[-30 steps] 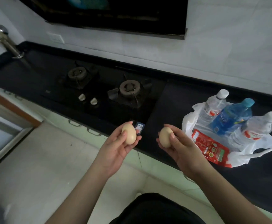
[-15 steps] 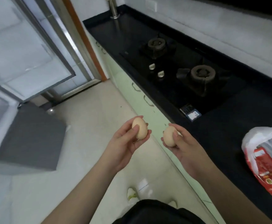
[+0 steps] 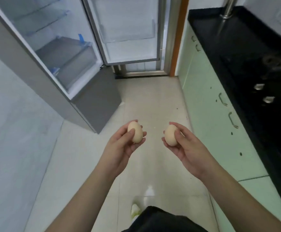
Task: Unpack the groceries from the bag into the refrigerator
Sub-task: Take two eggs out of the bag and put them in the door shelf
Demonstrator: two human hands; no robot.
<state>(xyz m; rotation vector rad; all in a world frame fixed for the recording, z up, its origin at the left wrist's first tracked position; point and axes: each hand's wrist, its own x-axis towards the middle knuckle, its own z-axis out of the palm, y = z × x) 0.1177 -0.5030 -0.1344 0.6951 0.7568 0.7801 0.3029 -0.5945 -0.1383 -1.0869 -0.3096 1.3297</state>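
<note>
My left hand (image 3: 121,148) holds a tan egg (image 3: 135,133) in its fingertips, over the tiled floor. My right hand (image 3: 188,148) holds a second tan egg (image 3: 170,135) the same way, a little apart from the first. Ahead on the left stands the refrigerator (image 3: 56,52), its door (image 3: 128,30) swung wide open. Glass shelves and a clear drawer show inside. The grocery bag is out of view.
A black countertop (image 3: 246,47) with a gas stove (image 3: 270,67) and pale green cabinets (image 3: 208,106) runs along the right. A white wall is at the left. Beige floor tiles (image 3: 149,101) lie between me and the refrigerator. An orange door frame (image 3: 176,39) stands beyond.
My view has swung left from the counter and bag to the open refrigerator. Both hands still hold their eggs, now slightly further apart.
</note>
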